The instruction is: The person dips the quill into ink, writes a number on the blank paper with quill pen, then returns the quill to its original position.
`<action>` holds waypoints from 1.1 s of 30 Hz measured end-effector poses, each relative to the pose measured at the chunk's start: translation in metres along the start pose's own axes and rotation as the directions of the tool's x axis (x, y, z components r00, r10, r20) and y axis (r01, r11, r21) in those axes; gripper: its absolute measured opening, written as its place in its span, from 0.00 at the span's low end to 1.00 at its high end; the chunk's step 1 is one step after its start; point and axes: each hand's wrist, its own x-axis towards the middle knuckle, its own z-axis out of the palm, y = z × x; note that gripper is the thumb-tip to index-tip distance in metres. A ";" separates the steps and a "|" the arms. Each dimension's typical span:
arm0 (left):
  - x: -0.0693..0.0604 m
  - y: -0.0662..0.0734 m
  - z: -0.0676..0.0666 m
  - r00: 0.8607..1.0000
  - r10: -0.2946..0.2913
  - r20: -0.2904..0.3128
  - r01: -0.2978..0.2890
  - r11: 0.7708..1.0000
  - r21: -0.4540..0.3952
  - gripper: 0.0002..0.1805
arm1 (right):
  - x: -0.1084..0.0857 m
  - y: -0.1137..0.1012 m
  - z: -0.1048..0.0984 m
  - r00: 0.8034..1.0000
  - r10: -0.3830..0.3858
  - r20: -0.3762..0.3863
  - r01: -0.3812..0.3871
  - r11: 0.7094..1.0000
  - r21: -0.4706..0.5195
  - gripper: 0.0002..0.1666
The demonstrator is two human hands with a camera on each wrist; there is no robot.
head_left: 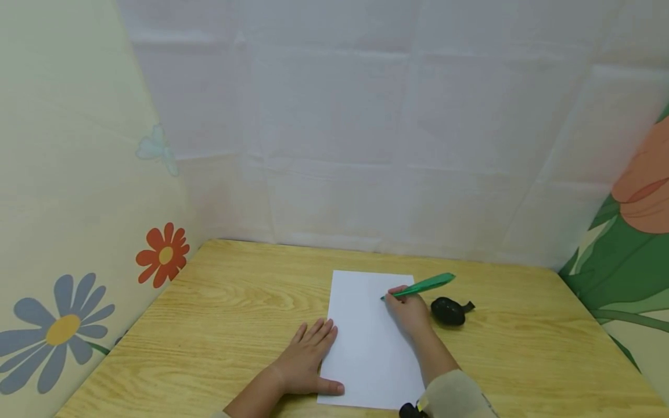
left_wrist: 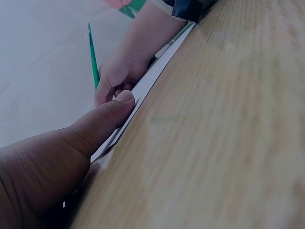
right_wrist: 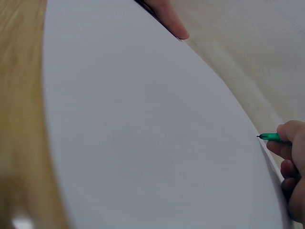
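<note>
1. Sheet point(head_left: 366, 348): paper, smooth, matt.
2. Pen point(head_left: 430, 284): we'd say plastic, glossy.
3. Tabletop point(head_left: 225, 296): wood-grain, smooth, faint sheen.
4. Black object point(head_left: 448, 312): smooth, shiny; material we can't tell.
5. Backdrop point(head_left: 324, 116): looks like creased cloth to us.
6. Sleeve point(head_left: 460, 396): cloth, matt.

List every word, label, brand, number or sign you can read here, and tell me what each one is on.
None can be read in any view.
White paper: no writing visible.
Green pen: no legible label.
Black object: no legible marking.
Right sleeve: small dark marks near its edge, too small to tell whether they are letters.
Wall flowers: pictures only, no words.
</note>
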 end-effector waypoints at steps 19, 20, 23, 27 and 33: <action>0.001 -0.001 0.002 1.000 -0.009 0.003 0.009 1.000 -0.012 0.62 | 0.000 -0.003 0.004 0.999 -0.034 0.026 0.033 0.999 0.018 0.10; 0.002 -0.001 0.002 1.000 -0.010 0.003 0.011 1.000 -0.010 0.62 | 0.000 -0.003 0.004 0.999 -0.036 0.026 0.036 0.999 0.017 0.10; 0.002 -0.001 0.002 1.000 -0.014 0.004 0.014 1.000 -0.002 0.62 | -0.001 -0.003 0.005 0.999 -0.025 0.029 0.025 0.999 0.024 0.09; 0.002 -0.001 0.002 1.000 -0.009 0.002 0.009 1.000 0.003 0.62 | -0.002 -0.005 0.006 0.999 -0.007 0.038 0.006 1.000 0.027 0.09; 0.001 -0.001 0.001 1.000 0.001 -0.004 -0.001 1.000 -0.004 0.62 | -0.002 -0.006 0.006 0.999 -0.011 0.043 0.010 1.000 0.028 0.10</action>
